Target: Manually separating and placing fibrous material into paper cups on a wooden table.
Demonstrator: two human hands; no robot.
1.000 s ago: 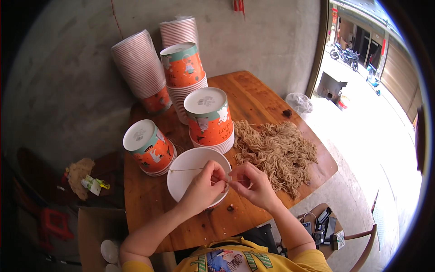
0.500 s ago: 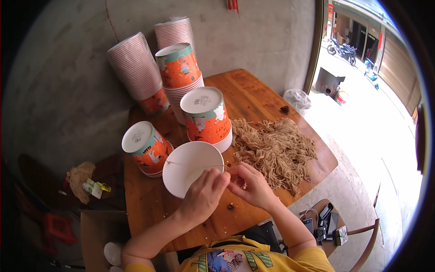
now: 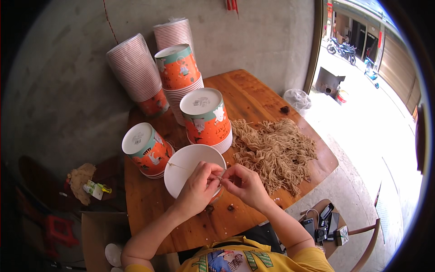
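A white-lined paper bucket (image 3: 188, 157) stands on the table with its open mouth tilted toward me. A thin tan string (image 3: 179, 166) runs across that mouth from a small knot at the far left of the rim. My left hand (image 3: 198, 187) is over the near side of the bucket, thumb and fingers pinched on the string. Close against it, at the bucket's right rim, my right hand (image 3: 246, 185) pinches the string too. The fingertips nearly meet, and they hide the string's end. A heap of tan strings (image 3: 276, 156) lies beyond my right hand.
Upside-down orange buckets stand in a short stack (image 3: 149, 152) at left and a taller stack (image 3: 206, 120) behind. Wrapped bucket stacks (image 3: 136, 68) lean at the grey wall. The wooden table (image 3: 244, 88) has white specks. A cardboard box (image 3: 102, 231) sits lower left; a chair (image 3: 369, 247) is at right.
My hands have drawn together above the bucket's near right rim, the right moving left. The bucket has shifted slightly toward me and right. The string now goes into my pinched fingers.
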